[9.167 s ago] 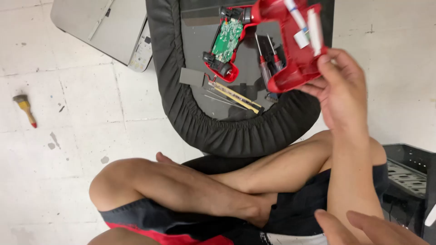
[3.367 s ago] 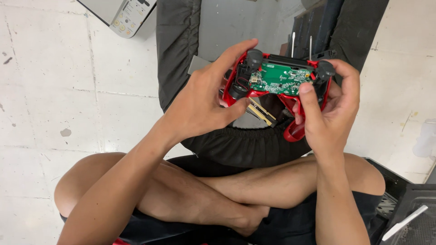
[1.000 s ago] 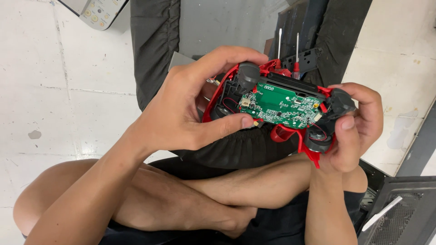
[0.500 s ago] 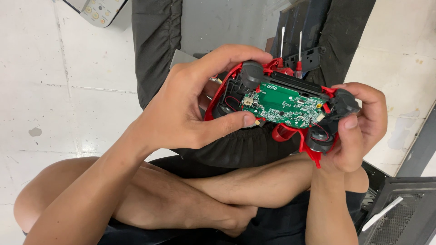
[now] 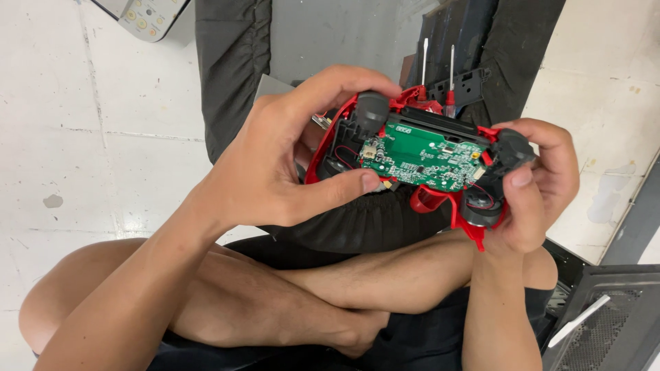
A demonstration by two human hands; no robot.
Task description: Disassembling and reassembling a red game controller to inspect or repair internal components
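A red game controller [image 5: 419, 161] with its back shell off shows a green circuit board [image 5: 425, 155] and black trigger parts. My left hand [image 5: 289, 158] grips its left side, thumb pressed against the lower left corner of the board, fingers curled over the top. My right hand [image 5: 535, 185] holds the right grip, thumb resting on the black part at that end. Both hands keep the controller above my crossed legs.
A black fabric-edged tray [image 5: 234, 62] lies on the white tiled floor ahead, with two screwdrivers [image 5: 452, 75] and a black plastic part [image 5: 467, 86] behind the controller. A grey device [image 5: 144, 12] sits at top left. A dark mesh crate [image 5: 612, 323] stands at bottom right.
Since a second ago the controller has stayed in both hands with only a slight shift. Earlier, my right hand alone held up the red shell; then both hands took the controller.
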